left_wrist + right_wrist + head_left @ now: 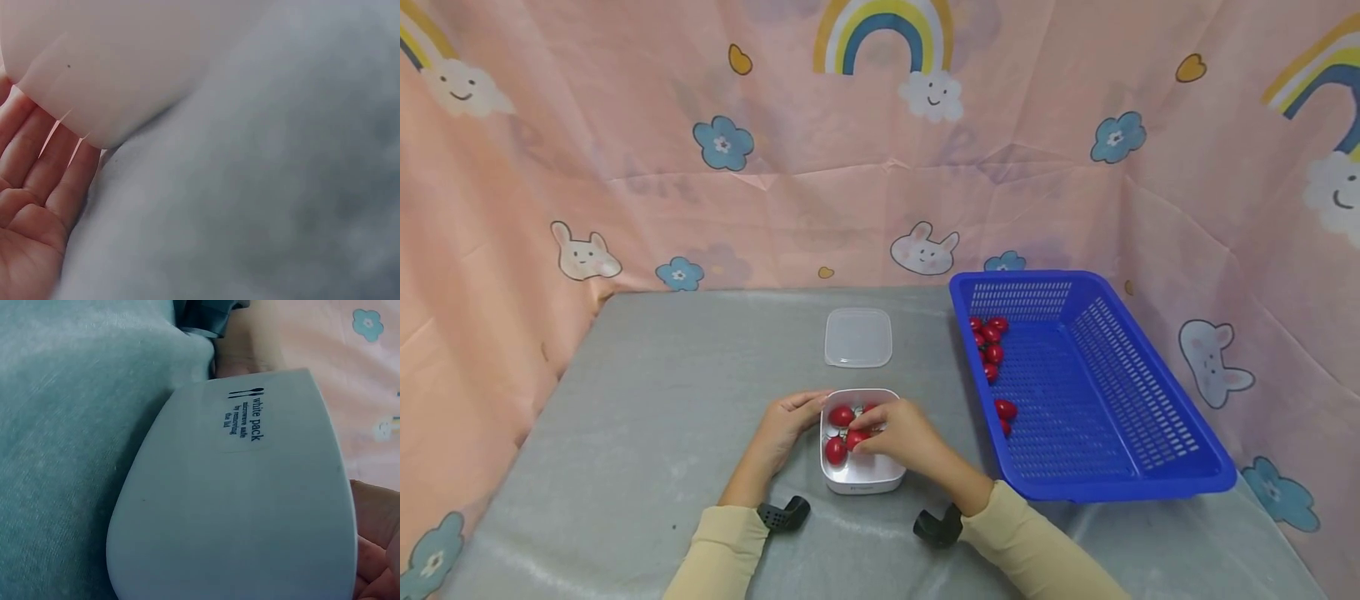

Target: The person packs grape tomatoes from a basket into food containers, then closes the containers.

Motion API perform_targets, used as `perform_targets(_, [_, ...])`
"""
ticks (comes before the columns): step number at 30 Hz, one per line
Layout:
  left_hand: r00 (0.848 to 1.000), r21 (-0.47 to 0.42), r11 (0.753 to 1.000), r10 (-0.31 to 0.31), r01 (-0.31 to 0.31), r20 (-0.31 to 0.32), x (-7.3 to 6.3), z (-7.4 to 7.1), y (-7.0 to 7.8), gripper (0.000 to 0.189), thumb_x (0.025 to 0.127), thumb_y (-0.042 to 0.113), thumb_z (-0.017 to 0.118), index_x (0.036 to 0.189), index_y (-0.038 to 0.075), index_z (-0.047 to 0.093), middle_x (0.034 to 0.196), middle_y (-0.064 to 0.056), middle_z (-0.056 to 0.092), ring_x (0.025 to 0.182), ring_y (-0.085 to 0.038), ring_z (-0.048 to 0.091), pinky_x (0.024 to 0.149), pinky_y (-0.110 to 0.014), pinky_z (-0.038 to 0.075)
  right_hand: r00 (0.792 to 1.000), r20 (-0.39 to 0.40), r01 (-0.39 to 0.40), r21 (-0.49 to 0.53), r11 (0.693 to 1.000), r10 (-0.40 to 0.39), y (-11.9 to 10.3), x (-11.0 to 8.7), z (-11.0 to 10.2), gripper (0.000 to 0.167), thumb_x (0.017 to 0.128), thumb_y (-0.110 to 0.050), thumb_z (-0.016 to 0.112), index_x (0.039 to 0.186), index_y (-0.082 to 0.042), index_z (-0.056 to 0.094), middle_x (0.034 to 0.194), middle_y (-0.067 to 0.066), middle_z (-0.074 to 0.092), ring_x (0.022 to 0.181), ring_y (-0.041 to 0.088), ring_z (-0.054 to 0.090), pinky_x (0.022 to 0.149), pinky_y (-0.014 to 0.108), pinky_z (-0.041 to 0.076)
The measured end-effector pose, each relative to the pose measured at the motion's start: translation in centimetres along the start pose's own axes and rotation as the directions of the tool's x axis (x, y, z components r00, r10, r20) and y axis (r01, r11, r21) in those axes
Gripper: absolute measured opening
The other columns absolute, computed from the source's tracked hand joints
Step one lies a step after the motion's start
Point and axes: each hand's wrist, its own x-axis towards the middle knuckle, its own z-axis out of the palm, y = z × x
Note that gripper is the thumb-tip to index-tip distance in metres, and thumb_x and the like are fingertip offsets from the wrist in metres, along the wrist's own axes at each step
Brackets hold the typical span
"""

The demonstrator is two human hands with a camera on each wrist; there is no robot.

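Observation:
A white plastic container (863, 483) with several cherry tomatoes (840, 416) inside stands in front of me. My right hand (904, 433) reaches over its right wall and pinches a cherry tomato (854, 442) between thumb and fingers, low inside the container. At the container's far left side, my left hand (780, 429) rests with its fingers against the outer wall. The left wrist view shows those fingers (75, 169) nearly straight, their tips hidden by the container. Printed lettering marks the container wall (206, 481) in the right wrist view, where the right fingers are mostly hidden.
A clear, flat lid (858, 337) lies beyond the container. To the right stands a large blue basket (1180, 486) with several more cherry tomatoes (992, 333) along its left side. Grey cloth (647, 417) covers the table, and a patterned pink curtain (820, 208) hangs behind.

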Motion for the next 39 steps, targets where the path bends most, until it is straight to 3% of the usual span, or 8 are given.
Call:
perform_targets(7, [1.0, -0.019, 1.0, 0.009, -0.009, 0.012, 0.0, 0.1, 0.1, 0.036, 0.095, 0.013, 0.064, 0.121, -0.011, 0.064, 0.109, 0.0, 0.075, 0.097, -0.002, 0.068, 0.09, -0.02, 0.053, 1.0, 0.02, -0.003, -0.077, 0.997, 0.004, -0.1, 0.2, 0.2, 0.021, 0.073, -0.007, 0.084, 0.093, -0.006, 0.08, 0.096, 0.007, 0.078, 0.088, 0.016, 0.063, 0.075, 0.025, 0.052])
perform_targets(13, [1.0, -0.017, 1.0, 0.013, -0.013, 0.017, -0.1, 0.1, 0.2, 0.036, 0.096, 0.013, 0.063, 0.121, -0.012, 0.064, 0.11, -0.001, 0.075, 0.097, -0.001, 0.067, 0.09, -0.02, 0.053, 0.999, 0.032, 0.047, -0.139, 0.989, -0.043, -0.1, 0.3, 0.4, 0.022, 0.073, -0.006, 0.084, 0.094, -0.006, 0.08, 0.094, 0.006, 0.078, 0.086, 0.017, 0.065, 0.074, 0.023, 0.052])
perform_targets(20, [1.0, -0.032, 0.999, 0.016, -0.016, 0.01, 0.0, 0.1, 0.1, 0.035, 0.095, 0.012, 0.063, 0.121, -0.013, 0.064, 0.104, 0.005, 0.075, 0.095, -0.001, 0.067, 0.088, -0.019, 0.053, 0.998, 0.034, 0.048, -0.114, 0.992, -0.044, -0.1, 0.3, 0.4, 0.023, 0.073, -0.007, 0.085, 0.094, -0.004, 0.08, 0.09, 0.007, 0.077, 0.082, 0.016, 0.066, 0.072, 0.021, 0.053])
perform_targets(25, [1.0, -0.019, 1.0, 0.014, -0.013, 0.013, -0.1, 0.0, 0.1, 0.035, 0.096, 0.012, 0.063, 0.122, -0.012, 0.064, 0.107, 0.002, 0.075, 0.097, -0.001, 0.067, 0.089, -0.019, 0.053, 1.0, -0.016, 0.022, 0.026, 0.999, -0.022, 0.1, 0.0, 0.4, 0.018, 0.075, -0.008, 0.084, 0.092, -0.004, 0.08, 0.09, 0.007, 0.077, 0.083, 0.011, 0.064, 0.07, 0.017, 0.052])
perform_targets(30, [1.0, -0.012, 1.0, 0.009, -0.009, 0.012, -0.1, 0.1, 0.1, 0.036, 0.096, 0.013, 0.063, 0.122, -0.011, 0.064, 0.114, -0.005, 0.074, 0.098, -0.001, 0.067, 0.09, -0.019, 0.053, 0.995, -0.073, -0.052, 0.232, 0.971, 0.071, -0.7, -1.0, -0.6, 0.017, 0.078, -0.016, 0.084, 0.093, -0.008, 0.081, 0.095, 0.006, 0.078, 0.093, 0.013, 0.062, 0.077, 0.023, 0.049])
perform_targets(33, [1.0, -0.018, 1.0, 0.01, -0.01, 0.009, -0.1, 0.1, 0.2, 0.036, 0.096, 0.013, 0.063, 0.122, -0.011, 0.064, 0.112, -0.002, 0.075, 0.098, -0.001, 0.067, 0.09, -0.019, 0.053, 0.993, -0.088, -0.052, 0.269, 0.962, 0.078, -1.7, -1.8, -1.7, 0.017, 0.08, -0.02, 0.083, 0.094, -0.01, 0.081, 0.097, 0.005, 0.078, 0.097, 0.018, 0.063, 0.081, 0.027, 0.048])
perform_targets(39, [1.0, -0.016, 1.0, 0.017, -0.017, 0.013, -0.2, 0.1, 0.1, 0.036, 0.096, 0.012, 0.062, 0.122, -0.012, 0.063, 0.111, -0.001, 0.075, 0.097, 0.0, 0.067, 0.09, -0.019, 0.053, 0.994, -0.094, -0.015, 0.327, 0.945, 0.049, -3.2, -3.2, -4.6, 0.023, 0.082, -0.019, 0.081, 0.103, -0.009, 0.079, 0.105, 0.007, 0.077, 0.104, 0.021, 0.07, 0.091, 0.037, 0.058])
